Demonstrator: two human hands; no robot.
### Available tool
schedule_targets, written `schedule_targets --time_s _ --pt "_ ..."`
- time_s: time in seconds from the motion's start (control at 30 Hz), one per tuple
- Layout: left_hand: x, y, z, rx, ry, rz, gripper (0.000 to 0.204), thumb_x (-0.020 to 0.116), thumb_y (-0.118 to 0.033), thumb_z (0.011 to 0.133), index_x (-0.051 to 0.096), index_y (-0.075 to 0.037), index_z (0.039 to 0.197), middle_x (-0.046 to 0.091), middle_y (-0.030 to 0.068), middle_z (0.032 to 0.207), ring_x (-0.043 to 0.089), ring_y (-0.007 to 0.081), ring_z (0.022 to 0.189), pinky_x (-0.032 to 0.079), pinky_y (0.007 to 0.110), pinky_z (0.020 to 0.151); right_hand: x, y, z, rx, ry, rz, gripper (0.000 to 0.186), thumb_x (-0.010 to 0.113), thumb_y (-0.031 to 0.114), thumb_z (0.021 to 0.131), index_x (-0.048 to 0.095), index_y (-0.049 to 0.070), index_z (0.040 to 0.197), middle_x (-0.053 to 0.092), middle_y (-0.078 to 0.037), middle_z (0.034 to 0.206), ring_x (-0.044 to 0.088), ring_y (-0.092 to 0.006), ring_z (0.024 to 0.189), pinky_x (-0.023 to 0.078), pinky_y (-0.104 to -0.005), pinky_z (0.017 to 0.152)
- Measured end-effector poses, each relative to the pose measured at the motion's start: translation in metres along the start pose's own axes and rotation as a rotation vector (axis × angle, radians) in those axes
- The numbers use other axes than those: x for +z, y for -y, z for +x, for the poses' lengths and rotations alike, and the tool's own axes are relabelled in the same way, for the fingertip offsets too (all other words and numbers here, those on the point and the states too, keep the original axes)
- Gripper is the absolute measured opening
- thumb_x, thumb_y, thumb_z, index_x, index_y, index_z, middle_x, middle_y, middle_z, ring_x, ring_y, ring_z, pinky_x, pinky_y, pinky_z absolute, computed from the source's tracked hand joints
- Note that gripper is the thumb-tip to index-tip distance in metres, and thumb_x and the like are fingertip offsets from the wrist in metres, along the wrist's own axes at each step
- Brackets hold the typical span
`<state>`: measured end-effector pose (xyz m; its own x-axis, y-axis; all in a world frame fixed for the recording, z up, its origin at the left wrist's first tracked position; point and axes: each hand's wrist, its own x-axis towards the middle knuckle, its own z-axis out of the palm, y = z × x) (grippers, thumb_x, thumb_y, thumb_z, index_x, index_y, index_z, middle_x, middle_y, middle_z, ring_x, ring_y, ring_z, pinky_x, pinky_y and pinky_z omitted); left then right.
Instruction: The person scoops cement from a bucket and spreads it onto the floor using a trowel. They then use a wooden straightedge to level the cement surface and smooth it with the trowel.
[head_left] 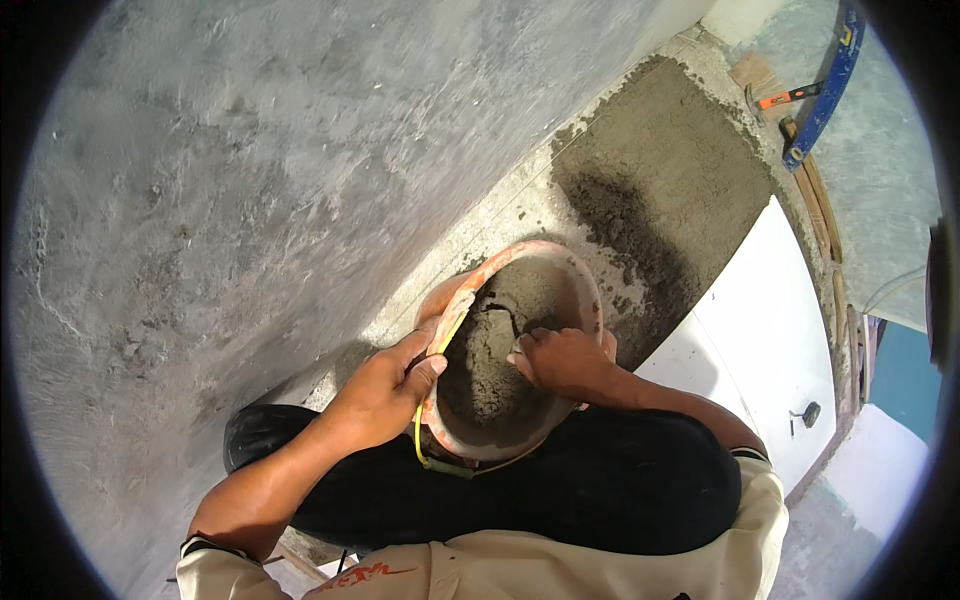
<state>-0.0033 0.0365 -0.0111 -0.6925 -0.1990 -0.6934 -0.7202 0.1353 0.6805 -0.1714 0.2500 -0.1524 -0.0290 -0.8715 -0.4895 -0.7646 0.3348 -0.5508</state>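
An orange bucket (pixel 581 289) with a pale, stained rim and a yellow handle rests between my bent dark-clad legs, holding grey wet mortar (pixel 492 360). My left hand (pixel 390 390) grips the bucket's left rim, thumb over the edge. Inside the bucket, my right hand (pixel 560 362) is closed at the mortar, round something mostly hidden by the fingers. Beyond the bucket, a patch of spread grey mortar (pixel 680 160) covers the floor, darker and lumpy near the bucket.
A rough grey wall (pixel 250 170) fills the left side. At right lie a white board (pixel 750 330) and a small dark object (pixel 805 413) on it. Farther back are a blue level (pixel 830 90), an orange-handled hammer (pixel 780 98) and wooden strips (pixel 815 195).
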Motion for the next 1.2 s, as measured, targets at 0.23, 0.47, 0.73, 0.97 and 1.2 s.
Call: schedule_targets --time_s 0.23,0.47,0.73,0.97,1.2 --pt "-0.011 0.022 -0.002 -0.148 -0.125 0.062 0.050 0.054 -0.022 0.114 0.045 -0.008 0.162 0.066 0.0050 0.097 0.059 0.0164 0.084 0.053 0.035 0.082 -0.039 -0.014 -0.041 -0.001 -0.074 0.243 0.042 0.055 0.042 0.109 0.072 0.003 0.112 0.075 -0.020 0.101 0.073 -0.0430 0.095 0.057 -0.0536 0.084" --pt "-0.020 0.030 -0.009 -0.097 -0.206 0.343 0.053 0.056 -0.018 0.111 0.044 0.004 0.157 0.072 0.0200 0.108 0.070 0.0254 0.090 0.055 0.039 0.088 -0.099 -0.069 -0.069 0.093 -0.306 0.425 0.041 0.058 0.040 0.109 0.069 0.001 0.107 0.070 -0.017 0.084 0.072 -0.0352 0.076 0.055 -0.0463 0.069" --pt "-0.019 0.028 -0.002 -0.143 -0.191 0.278 0.053 0.057 -0.022 0.110 0.046 0.001 0.157 0.066 0.0304 0.136 0.065 0.0424 0.127 0.049 0.046 0.108 -0.105 -0.189 -0.010 0.391 -0.033 1.452 0.037 0.058 0.040 0.110 0.066 0.004 0.105 0.062 -0.003 0.076 0.057 -0.0122 0.055 0.047 -0.0299 0.052" --pt "-0.017 0.021 -0.002 -0.129 -0.167 0.291 0.050 0.056 -0.018 0.112 0.047 0.006 0.155 0.059 0.0280 0.152 0.057 0.0354 0.142 0.043 0.041 0.116 -0.092 -0.248 -0.049 0.271 -0.876 -0.091 0.041 0.061 0.041 0.108 0.070 0.001 0.112 0.069 -0.012 0.082 0.069 -0.0297 0.064 0.055 -0.0387 0.057" --pt "-0.021 0.043 -0.005 -0.117 -0.200 0.258 0.054 0.056 -0.022 0.110 0.045 -0.002 0.159 0.061 0.0300 0.147 0.057 0.0446 0.139 0.045 0.046 0.115 -0.091 -0.196 0.000 0.281 -0.599 -0.323 0.037 0.061 0.042 0.105 0.073 0.007 0.108 0.074 -0.019 0.101 0.073 -0.0386 0.099 0.058 -0.0514 0.082"
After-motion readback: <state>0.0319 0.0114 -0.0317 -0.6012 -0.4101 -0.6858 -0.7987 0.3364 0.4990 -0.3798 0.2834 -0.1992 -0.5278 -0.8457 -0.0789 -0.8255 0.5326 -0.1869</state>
